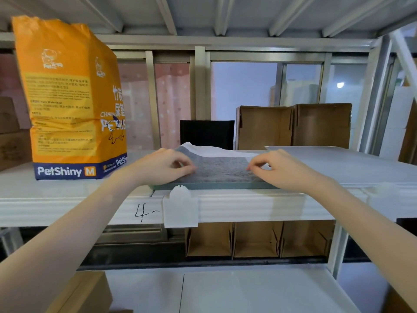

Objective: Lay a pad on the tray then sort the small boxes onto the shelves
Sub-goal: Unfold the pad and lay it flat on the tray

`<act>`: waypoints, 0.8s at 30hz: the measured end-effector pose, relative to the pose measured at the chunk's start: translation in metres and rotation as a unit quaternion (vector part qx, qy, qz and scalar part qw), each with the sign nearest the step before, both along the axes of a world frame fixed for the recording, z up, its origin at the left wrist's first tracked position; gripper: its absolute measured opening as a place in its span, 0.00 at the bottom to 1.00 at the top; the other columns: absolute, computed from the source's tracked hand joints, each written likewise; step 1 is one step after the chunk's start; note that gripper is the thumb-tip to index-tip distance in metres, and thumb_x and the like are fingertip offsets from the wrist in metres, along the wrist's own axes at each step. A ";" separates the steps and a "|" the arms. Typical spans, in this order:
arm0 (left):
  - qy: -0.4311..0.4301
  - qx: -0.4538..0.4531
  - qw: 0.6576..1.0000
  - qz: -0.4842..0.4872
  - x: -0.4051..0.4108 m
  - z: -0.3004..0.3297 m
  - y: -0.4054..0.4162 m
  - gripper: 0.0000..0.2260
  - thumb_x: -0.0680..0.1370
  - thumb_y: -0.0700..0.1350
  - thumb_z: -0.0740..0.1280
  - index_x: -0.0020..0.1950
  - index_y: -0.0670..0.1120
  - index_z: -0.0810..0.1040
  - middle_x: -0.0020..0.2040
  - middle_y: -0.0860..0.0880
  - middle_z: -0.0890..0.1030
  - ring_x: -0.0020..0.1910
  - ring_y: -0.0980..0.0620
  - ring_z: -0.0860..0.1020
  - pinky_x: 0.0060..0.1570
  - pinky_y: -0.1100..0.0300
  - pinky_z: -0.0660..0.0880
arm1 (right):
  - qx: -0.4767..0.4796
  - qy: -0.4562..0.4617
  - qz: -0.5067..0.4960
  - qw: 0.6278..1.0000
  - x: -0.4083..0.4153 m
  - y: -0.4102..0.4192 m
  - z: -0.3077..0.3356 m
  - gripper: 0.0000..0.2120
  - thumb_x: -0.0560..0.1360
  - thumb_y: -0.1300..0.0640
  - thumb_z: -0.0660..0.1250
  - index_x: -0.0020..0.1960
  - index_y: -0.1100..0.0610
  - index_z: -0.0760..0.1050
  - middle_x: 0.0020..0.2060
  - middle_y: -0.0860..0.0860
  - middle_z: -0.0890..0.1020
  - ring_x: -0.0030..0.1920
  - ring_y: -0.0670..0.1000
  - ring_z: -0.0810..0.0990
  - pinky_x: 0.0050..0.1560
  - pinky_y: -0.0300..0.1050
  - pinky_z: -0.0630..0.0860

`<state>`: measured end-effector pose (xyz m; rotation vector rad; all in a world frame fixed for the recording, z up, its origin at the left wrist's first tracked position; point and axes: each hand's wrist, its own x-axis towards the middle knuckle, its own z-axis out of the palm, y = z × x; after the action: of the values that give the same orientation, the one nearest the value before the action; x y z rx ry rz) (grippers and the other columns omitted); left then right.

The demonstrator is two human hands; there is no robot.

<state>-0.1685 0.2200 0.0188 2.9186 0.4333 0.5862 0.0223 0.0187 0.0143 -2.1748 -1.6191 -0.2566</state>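
Bare forearms reached up from the bottom of the frame to a white shelf [67, 199], where a person was spreading a grey pad [218, 168] over a shallow grey-green tray [214, 185] set at the shelf's front edge. The left hand [162, 168] had its fingertips pinched together on the pad's near-left part; the right hand [277, 169] was pinched the same way on the near-right part. The pad lay on the tray but not yet flat: its far white edge stood humped up at the back left, in front of a black box [207, 133].

To finish the step well, the pad would likely need drawing taut between both pinches and easing toward the tray's near rim, then smoothing back so the raised far edge settled inside the tray rather than over its wall. Even tension on both sides should matter (a one-sided tug would skew so thin a sheet).

An orange PetShiny bag [67, 98] stood upright just left of the tray. Open brown cardboard bins [293, 126] stood behind to the right, and three more cardboard compartments [259, 240] sat on the shelf below. A white tag [180, 208] hung on the shelf's front lip beside a handwritten "4-". No small boxes for sorting could be made out, so that part of the task appeared not yet begun.
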 end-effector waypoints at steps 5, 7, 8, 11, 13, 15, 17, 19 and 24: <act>-0.096 0.021 0.992 0.079 0.014 0.010 0.030 0.12 0.80 0.46 0.60 0.62 0.47 0.76 0.58 0.49 0.77 0.52 0.53 0.74 0.52 0.61 0.69 | 0.004 -0.025 0.029 0.999 -0.018 0.027 0.009 0.16 0.80 0.52 0.56 0.65 0.51 0.73 0.64 0.49 0.76 0.64 0.49 0.73 0.62 0.44 0.68; -0.105 0.001 0.988 0.109 0.019 0.013 0.044 0.13 0.80 0.45 0.59 0.63 0.45 0.75 0.61 0.45 0.78 0.56 0.49 0.76 0.54 0.58 0.70 | -0.016 -0.038 0.049 0.998 -0.027 0.043 0.012 0.16 0.80 0.52 0.56 0.65 0.51 0.72 0.64 0.50 0.75 0.64 0.51 0.72 0.63 0.46 0.69; -0.101 -0.004 0.988 0.118 0.021 0.015 0.050 0.14 0.80 0.44 0.59 0.64 0.45 0.75 0.62 0.44 0.78 0.58 0.46 0.76 0.56 0.57 0.70 | -0.023 -0.042 0.058 0.997 -0.032 0.051 0.014 0.16 0.80 0.51 0.55 0.66 0.51 0.72 0.64 0.50 0.75 0.64 0.51 0.72 0.63 0.48 0.70; -0.059 0.004 0.989 0.134 0.029 0.020 0.069 0.15 0.81 0.42 0.55 0.66 0.45 0.73 0.64 0.45 0.77 0.62 0.45 0.74 0.63 0.51 0.70 | -0.031 -0.056 0.081 0.995 -0.046 0.077 0.017 0.17 0.80 0.51 0.55 0.66 0.51 0.71 0.63 0.51 0.75 0.62 0.53 0.72 0.60 0.51 0.71; -0.023 0.007 0.991 0.133 0.035 0.023 0.077 0.17 0.81 0.41 0.54 0.68 0.45 0.71 0.65 0.45 0.76 0.64 0.45 0.73 0.65 0.50 0.69 | -0.036 -0.066 0.090 0.993 -0.054 0.092 0.017 0.17 0.80 0.51 0.56 0.67 0.51 0.70 0.63 0.51 0.75 0.62 0.53 0.72 0.57 0.50 0.71; 0.019 -0.001 0.992 0.125 0.042 0.025 0.081 0.17 0.81 0.41 0.55 0.70 0.45 0.69 0.67 0.45 0.74 0.65 0.46 0.72 0.64 0.54 0.67 | -0.043 -0.068 0.095 0.992 -0.060 0.105 0.016 0.18 0.79 0.50 0.56 0.68 0.51 0.69 0.63 0.52 0.76 0.61 0.53 0.73 0.57 0.50 0.72; 0.056 -0.009 0.992 0.112 0.050 0.025 0.083 0.18 0.81 0.40 0.55 0.71 0.45 0.67 0.69 0.45 0.73 0.66 0.47 0.71 0.61 0.59 0.66 | -0.055 -0.065 0.099 0.991 -0.061 0.113 0.014 0.18 0.79 0.49 0.57 0.67 0.50 0.70 0.61 0.52 0.77 0.59 0.54 0.75 0.58 0.52 0.73; 0.081 -0.025 0.992 0.098 0.057 0.024 0.087 0.20 0.81 0.39 0.55 0.74 0.46 0.63 0.71 0.46 0.70 0.68 0.48 0.69 0.62 0.59 0.64 | -0.075 -0.058 0.105 0.990 -0.060 0.116 0.010 0.18 0.79 0.48 0.58 0.67 0.50 0.69 0.61 0.53 0.78 0.56 0.53 0.77 0.57 0.51 0.74; 0.074 -0.032 0.995 0.053 0.065 0.024 0.098 0.11 0.81 0.44 0.59 0.60 0.45 0.76 0.60 0.44 0.78 0.52 0.53 0.75 0.51 0.61 0.70 | -0.081 -0.023 0.102 0.991 -0.055 0.115 0.005 0.19 0.79 0.48 0.58 0.69 0.49 0.67 0.63 0.51 0.78 0.59 0.51 0.77 0.62 0.50 0.73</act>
<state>-0.1031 0.3181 0.0424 2.9022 0.6159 0.3623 -0.0325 0.1335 0.0192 -2.1101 -1.9320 -0.1202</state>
